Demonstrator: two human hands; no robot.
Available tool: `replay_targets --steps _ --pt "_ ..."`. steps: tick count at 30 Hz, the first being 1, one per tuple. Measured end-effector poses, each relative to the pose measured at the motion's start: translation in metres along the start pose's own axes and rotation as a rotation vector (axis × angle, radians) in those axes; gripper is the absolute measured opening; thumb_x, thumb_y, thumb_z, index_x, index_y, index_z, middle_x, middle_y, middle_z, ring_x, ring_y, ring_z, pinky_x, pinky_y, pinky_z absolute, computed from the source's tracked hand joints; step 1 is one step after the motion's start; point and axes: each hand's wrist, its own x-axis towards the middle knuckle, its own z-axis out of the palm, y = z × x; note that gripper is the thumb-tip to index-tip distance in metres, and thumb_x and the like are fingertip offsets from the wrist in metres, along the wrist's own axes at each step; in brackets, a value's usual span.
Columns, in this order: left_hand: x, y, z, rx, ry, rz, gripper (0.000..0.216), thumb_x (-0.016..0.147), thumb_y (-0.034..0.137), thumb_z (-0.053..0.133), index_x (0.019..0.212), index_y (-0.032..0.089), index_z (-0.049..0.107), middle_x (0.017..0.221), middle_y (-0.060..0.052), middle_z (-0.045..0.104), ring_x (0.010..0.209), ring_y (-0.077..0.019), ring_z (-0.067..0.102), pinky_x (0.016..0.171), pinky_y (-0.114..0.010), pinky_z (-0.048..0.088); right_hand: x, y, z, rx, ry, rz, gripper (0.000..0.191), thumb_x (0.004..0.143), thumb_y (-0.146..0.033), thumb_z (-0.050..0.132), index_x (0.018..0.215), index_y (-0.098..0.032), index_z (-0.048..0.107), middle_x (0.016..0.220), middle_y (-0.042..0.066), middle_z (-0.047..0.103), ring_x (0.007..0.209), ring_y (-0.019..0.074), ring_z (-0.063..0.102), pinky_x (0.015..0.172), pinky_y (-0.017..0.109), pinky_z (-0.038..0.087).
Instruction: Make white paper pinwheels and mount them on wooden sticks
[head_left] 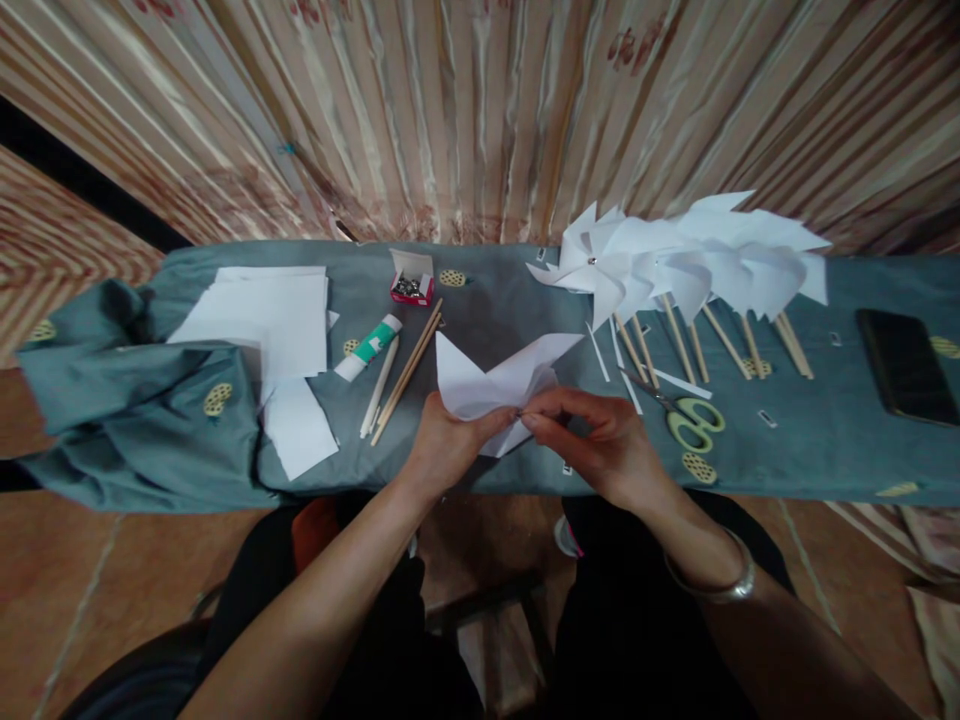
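A white paper pinwheel (pixel 499 385), its points folded toward the middle, is held up over the front of the table. My left hand (pixel 450 440) grips it from the left, thumb near its centre. My right hand (pixel 592 430) is closed in a pinch at that same centre; whatever small thing lies between the fingertips is too small to make out. Wooden sticks (pixel 409 370) and a white pencil-like stick (pixel 380 385) lie left of the paper. Behind them stands an open small red box (pixel 411 288) of shiny metal pins.
Finished pinwheels (pixel 690 255) on sticks lie in a row at the back right. Green-handled scissors (pixel 694 422) and paper strips (pixel 598 350) lie before them. A dark phone (pixel 906 362) is far right. Paper sheets (pixel 289 310) and a glue tube (pixel 369 347) are on the left.
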Motion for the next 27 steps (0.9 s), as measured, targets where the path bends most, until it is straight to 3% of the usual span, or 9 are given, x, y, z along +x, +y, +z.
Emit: replay_targets --steps 19,27 --pt "-0.0013 0.0016 -0.0003 0.019 0.008 -0.019 0.024 0.058 0.023 0.080 0.080 0.014 0.073 0.079 -0.004 0.074 0.073 -0.0205 0.068 0.067 -0.029 0.054 0.0000 0.0021 -0.0001 0.033 -0.005 0.014 0.012 0.085 -0.026 0.060 0.077 -0.020 0.067 0.069 -0.002 0.066 0.064 0.0117 0.059 0.061 0.023 0.046" --pt "-0.0014 0.0004 -0.0009 0.017 -0.016 -0.002 0.028 0.058 0.023 0.081 0.083 0.014 0.073 0.082 -0.004 0.075 0.075 -0.0196 0.068 0.070 -0.029 0.054 0.0058 0.0066 -0.0008 0.115 -0.047 0.044 0.014 0.082 -0.027 0.062 0.071 -0.019 0.066 0.060 -0.002 0.062 0.057 0.0111 0.055 0.056 0.024 0.042"
